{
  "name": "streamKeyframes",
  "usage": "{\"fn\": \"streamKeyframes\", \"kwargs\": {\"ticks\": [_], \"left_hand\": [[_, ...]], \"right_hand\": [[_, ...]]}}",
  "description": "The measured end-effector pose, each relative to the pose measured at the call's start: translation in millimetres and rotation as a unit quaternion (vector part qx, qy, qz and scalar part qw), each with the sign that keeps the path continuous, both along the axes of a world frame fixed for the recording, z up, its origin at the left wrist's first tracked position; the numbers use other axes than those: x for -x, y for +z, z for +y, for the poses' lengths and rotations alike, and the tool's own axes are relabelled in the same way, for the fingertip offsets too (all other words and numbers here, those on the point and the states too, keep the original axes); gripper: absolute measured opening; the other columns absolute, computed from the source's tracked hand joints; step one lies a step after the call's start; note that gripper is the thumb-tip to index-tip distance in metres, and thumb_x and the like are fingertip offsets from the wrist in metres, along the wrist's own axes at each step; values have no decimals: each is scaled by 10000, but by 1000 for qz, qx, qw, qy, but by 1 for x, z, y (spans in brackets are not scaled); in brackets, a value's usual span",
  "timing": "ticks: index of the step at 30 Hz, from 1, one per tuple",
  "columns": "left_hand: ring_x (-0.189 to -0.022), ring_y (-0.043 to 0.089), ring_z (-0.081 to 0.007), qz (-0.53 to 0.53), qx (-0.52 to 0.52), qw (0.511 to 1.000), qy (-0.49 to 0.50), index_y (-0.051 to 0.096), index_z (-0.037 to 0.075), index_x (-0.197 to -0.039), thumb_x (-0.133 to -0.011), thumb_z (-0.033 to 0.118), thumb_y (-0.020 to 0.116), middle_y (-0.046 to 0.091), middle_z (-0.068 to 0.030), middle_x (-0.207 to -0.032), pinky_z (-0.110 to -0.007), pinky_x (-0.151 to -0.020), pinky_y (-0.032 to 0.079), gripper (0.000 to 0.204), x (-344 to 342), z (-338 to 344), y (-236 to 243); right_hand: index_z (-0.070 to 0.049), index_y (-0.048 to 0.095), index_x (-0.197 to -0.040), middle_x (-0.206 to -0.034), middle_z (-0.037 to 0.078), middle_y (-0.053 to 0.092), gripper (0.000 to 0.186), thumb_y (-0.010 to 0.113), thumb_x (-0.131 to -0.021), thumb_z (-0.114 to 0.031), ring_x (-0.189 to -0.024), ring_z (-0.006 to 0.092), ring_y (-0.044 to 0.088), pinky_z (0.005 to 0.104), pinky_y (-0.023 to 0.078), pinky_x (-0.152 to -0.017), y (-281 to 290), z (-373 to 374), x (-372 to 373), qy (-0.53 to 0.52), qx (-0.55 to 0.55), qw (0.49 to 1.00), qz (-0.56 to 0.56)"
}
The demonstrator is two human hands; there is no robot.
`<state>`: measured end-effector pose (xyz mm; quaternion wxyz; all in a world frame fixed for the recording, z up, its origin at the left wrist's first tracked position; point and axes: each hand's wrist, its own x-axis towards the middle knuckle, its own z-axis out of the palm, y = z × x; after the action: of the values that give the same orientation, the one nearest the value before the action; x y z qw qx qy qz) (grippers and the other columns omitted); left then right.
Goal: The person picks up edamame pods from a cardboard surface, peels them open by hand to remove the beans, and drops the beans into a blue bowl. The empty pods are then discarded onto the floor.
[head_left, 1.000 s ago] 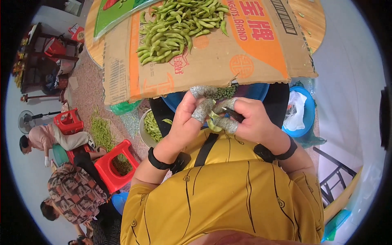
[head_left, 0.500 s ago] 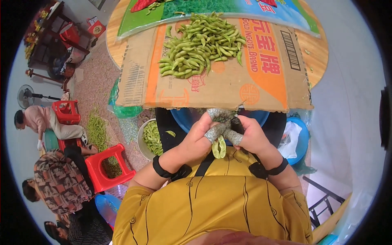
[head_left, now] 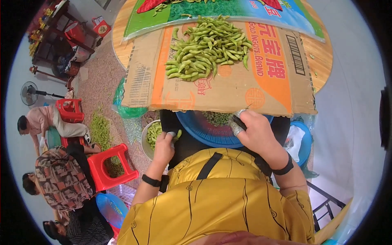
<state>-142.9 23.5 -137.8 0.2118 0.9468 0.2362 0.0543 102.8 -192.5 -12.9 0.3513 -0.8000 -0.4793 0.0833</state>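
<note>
My left hand [head_left: 164, 149], its fingertips wrapped in grey tape, pinches a green soybean pod [head_left: 178, 135] beside a pale bowl [head_left: 145, 147] of green pods or shells. In front of my lap sits a blue basin [head_left: 196, 136] with green shelled beans [head_left: 217, 118] in it, partly under the cardboard. Over the basin's right side my right hand [head_left: 256, 131] has its taped fingers drawn together near the cardboard edge. A dark piece shows at those fingers; what they hold, if anything, I cannot make out. A heap of soybean pods [head_left: 208, 47] lies on the flattened cardboard [head_left: 228, 94].
The cardboard overhangs a round wooden table [head_left: 322, 61], with a printed plastic sheet [head_left: 151, 24] behind. At right stands another blue basin [head_left: 304, 151] holding a white bag. Leftward are a red stool [head_left: 108, 179], pods on the floor [head_left: 102, 128], a fan [head_left: 29, 93] and several seated people.
My hands have parted. The left moved down and left to the bowl with a pod; the right shifted slightly right. The basin with beans now shows between them.
</note>
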Motion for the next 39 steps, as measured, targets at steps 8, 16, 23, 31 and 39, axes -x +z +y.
{"fn": "streamKeyframes", "kwargs": {"ticks": [8,16,23,31,39], "left_hand": [[-829,576,-367,107,-147,981,69,624,29,-936,-720,-27,602,574,-180,-857,-438,-696,471,225,-11,25,77],[-830,566,-307,-234,-230,944,-29,623,40,-899,-655,-42,591,606,-125,-910,-394,-706,470,259,-152,14,127],[-740,538,-301,-286,-272,918,-28,585,23,-806,-636,-32,594,559,-118,-796,-394,-634,446,179,-162,12,126],[-696,559,-314,-257,-159,942,-148,564,17,-848,-664,-8,627,597,-142,-844,-376,-604,462,196,-134,-68,121],[-898,607,-154,-157,578,800,-33,504,9,-1120,-834,-55,568,600,-70,-979,-275,-811,494,300,-137,-82,118]], "right_hand": [[11,562,-880,-801,194,581,197,636,-732,-96,-755,389,575,430,466,-653,15,19,1,18,-23,999,38],[33,485,-873,-810,247,554,203,593,-778,-109,-796,443,542,479,432,-688,8,7,20,29,-18,990,135],[22,543,-944,-760,162,557,188,596,-844,-128,-667,293,531,352,443,-601,-6,-24,20,-19,9,968,251],[-15,553,-952,-719,2,547,107,585,-899,-102,-546,53,468,208,384,-466,-9,6,5,-90,-168,803,565],[-2,574,-1011,-789,-13,587,182,575,-833,-40,-590,39,494,198,413,-505,-16,-9,5,-71,-129,845,515]]}}
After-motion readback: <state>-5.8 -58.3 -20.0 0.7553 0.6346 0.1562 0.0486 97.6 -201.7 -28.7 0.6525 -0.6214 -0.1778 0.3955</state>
